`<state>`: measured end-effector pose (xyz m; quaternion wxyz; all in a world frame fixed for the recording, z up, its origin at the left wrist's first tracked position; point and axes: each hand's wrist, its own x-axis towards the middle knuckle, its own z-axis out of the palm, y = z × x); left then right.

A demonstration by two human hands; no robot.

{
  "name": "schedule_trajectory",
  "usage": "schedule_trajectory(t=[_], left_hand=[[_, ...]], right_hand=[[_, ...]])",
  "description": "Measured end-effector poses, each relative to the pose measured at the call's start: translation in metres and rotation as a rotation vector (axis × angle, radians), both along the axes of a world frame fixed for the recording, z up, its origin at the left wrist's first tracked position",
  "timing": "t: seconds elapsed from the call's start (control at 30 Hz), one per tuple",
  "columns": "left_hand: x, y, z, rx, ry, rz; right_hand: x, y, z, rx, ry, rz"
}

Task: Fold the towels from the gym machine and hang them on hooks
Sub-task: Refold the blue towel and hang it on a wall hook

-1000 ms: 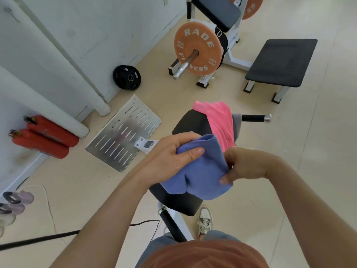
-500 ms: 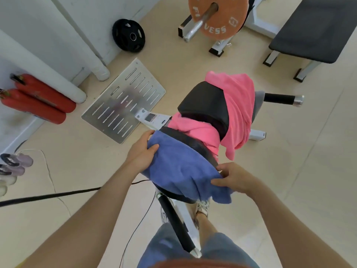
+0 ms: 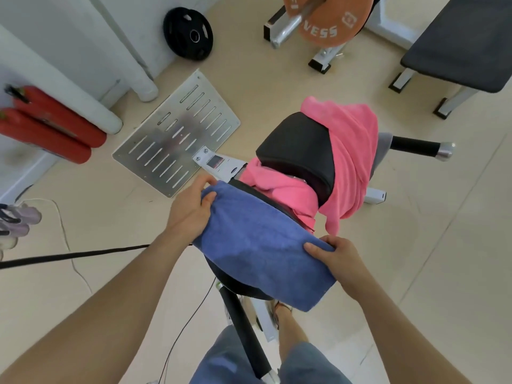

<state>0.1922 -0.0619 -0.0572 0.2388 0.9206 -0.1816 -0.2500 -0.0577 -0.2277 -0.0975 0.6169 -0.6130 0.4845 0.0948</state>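
Where the person's legs show at the bottom of the view, a black padded handle (image 3: 243, 332) of the gym machine runs up between them toward its near black seat pad (image 3: 235, 284). Laid flat over that pad is the blue towel (image 3: 263, 250), folded into a thick rectangle that hangs past the pad's near edge. The left hand (image 3: 191, 209) pinches the towel's far left corner, thumb on top and fingers curled under the cloth. The right hand (image 3: 336, 260) grips the towel's right edge, thumb pressed on the upper face and the other fingers wrapped around the side.

Just beyond the blue towel, a pink towel (image 3: 352, 153) is draped unfolded over the machine's second black pad (image 3: 297, 151), part of it bunched in the gap between the two pads and touching the blue towel's far edge; the rest hangs down the pad's right side. A second black handle (image 3: 418, 146) with a silver cap sticks out to the right.

On the floor to the left lie a thin cable (image 3: 66, 256) and a slotted metal plate (image 3: 177, 142). Farther left, two red cylinders (image 3: 52, 126) lie against the wall. At the back stand a black weight plate (image 3: 188, 34) leaning on the wall, an orange weight plate (image 3: 327, 26) on a bar, and a black bench (image 3: 465, 48)
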Motion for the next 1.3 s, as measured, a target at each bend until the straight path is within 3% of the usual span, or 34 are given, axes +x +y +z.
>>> schedule_trajectory(t=[0.1,0.23,0.33,0.47,0.63,0.83,1.0,1.13,1.2,1.3], left_hand=[[0.002,0.001,0.000,-0.019,0.141,0.073],[0.008,0.003,0.022,-0.102,0.197,0.152],[0.011,0.010,0.046,-0.183,0.127,0.248],[0.023,0.038,0.081,-0.264,-0.006,0.206],[0.038,0.123,0.132,-0.529,-0.054,0.303],[0.064,0.231,0.189,-0.658,-0.159,0.363],[0.088,0.289,0.226,-0.679,-0.435,0.424],[0.102,0.318,0.258,-0.715,-0.484,0.457],[0.108,0.328,0.270,-0.755,-0.410,0.506],[0.120,0.346,0.293,-0.863,-0.209,0.661]], right_hand=[[-0.006,-0.001,0.003,0.080,0.000,-0.034],[-0.001,-0.005,0.027,-0.058,0.015,-0.032],[0.015,0.002,0.058,-0.129,-0.042,-0.061],[0.041,0.023,0.109,-0.213,-0.119,-0.047],[0.083,0.072,0.164,-0.348,-0.242,0.026],[0.147,0.148,0.209,-0.088,-0.482,-0.087],[0.201,0.189,0.245,-0.430,-0.503,0.017],[0.238,0.213,0.280,-0.602,-0.574,0.065],[0.253,0.217,0.290,-0.428,-0.611,-0.031],[0.275,0.220,0.310,0.106,-0.690,-0.121]])
